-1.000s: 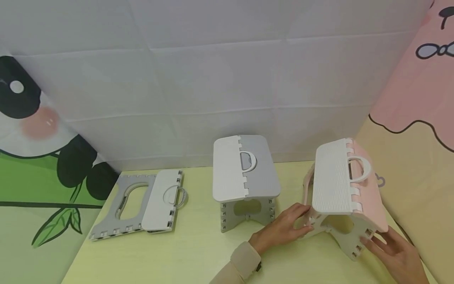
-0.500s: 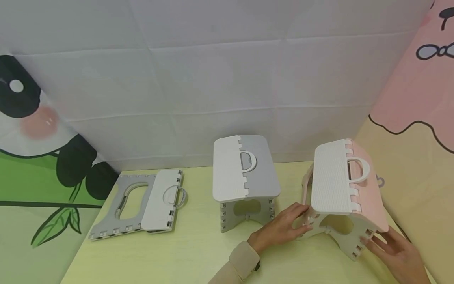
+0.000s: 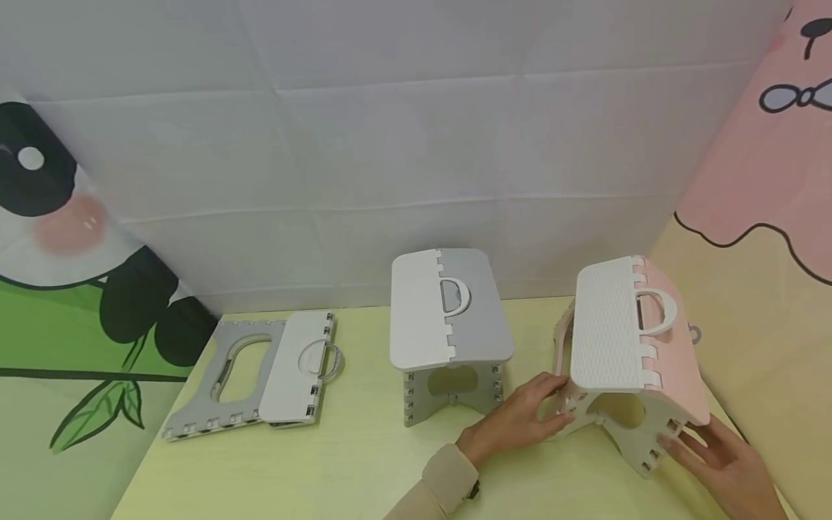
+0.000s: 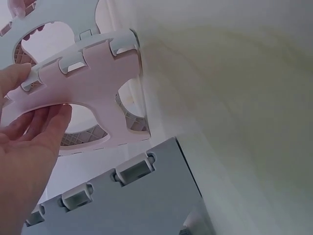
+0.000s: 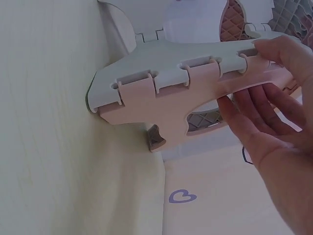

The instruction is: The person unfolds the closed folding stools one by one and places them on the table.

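Observation:
A white and pink folding step stool (image 3: 604,328) stands unfolded at the right of the table in the head view, its white carrying handle (image 3: 669,310) on top. My left hand (image 3: 513,422) grips its left leg panel; in the left wrist view the thumb lies on the hinged edge and the fingers (image 4: 54,120) reach into the pink panel's opening. On the other side my right hand (image 3: 728,466) grips the right leg panel. The right wrist view shows that thumb on the hinged edge, with fingers (image 5: 254,110) curled into the opening.
A white and grey stool (image 3: 416,310) stands unfolded at the middle, just left of the pink one. Further left, another grey and white stool (image 3: 292,375) lies folded flat. A white cloth (image 3: 390,144) rises behind the yellow-green table (image 3: 351,462); patterned cloths flank it.

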Demonstrator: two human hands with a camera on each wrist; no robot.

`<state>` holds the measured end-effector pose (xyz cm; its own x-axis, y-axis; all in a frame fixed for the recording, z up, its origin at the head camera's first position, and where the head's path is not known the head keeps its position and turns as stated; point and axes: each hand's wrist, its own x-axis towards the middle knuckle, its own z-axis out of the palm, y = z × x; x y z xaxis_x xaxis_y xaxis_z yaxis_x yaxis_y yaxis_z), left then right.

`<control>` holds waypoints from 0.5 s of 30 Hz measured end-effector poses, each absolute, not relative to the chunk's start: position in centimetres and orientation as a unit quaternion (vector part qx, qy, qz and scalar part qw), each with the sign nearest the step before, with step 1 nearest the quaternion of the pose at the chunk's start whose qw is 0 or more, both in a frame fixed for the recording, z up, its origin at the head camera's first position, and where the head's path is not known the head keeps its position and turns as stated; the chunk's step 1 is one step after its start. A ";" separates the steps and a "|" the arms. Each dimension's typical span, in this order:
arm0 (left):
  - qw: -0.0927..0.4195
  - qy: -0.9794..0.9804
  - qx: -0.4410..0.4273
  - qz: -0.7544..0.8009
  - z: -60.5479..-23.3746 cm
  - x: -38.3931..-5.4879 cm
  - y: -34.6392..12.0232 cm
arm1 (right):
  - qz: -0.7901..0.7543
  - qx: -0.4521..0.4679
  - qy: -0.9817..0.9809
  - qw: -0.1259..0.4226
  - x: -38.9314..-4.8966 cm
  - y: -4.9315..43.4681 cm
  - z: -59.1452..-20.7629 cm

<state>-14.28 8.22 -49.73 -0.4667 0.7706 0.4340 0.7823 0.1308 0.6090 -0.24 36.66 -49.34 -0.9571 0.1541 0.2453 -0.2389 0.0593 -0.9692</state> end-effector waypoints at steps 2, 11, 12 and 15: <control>0.012 -0.754 -0.516 -0.407 -49.7 -14.2 8.3 | 0.679 0.025 -0.720 0.143 -0.2 36.6 -49.3; 0.031 -0.765 -0.509 -0.393 -49.5 -14.1 8.4 | 0.642 0.039 -0.749 0.156 -0.3 36.2 -48.9; 0.031 -0.765 -0.507 -0.396 -49.4 -14.1 8.4 | 0.629 0.034 -0.760 0.159 -0.3 36.2 -48.9; 0.041 -0.765 -0.503 -0.399 -49.2 -14.0 8.5 | 0.584 0.023 -0.794 0.169 -0.4 36.1 -48.8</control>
<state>-14.02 8.50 -49.25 -0.4903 0.7375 0.4644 0.8026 0.1745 0.5704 -0.38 36.06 -48.76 -0.9420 0.1601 0.2950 -0.2337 0.3180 -0.9189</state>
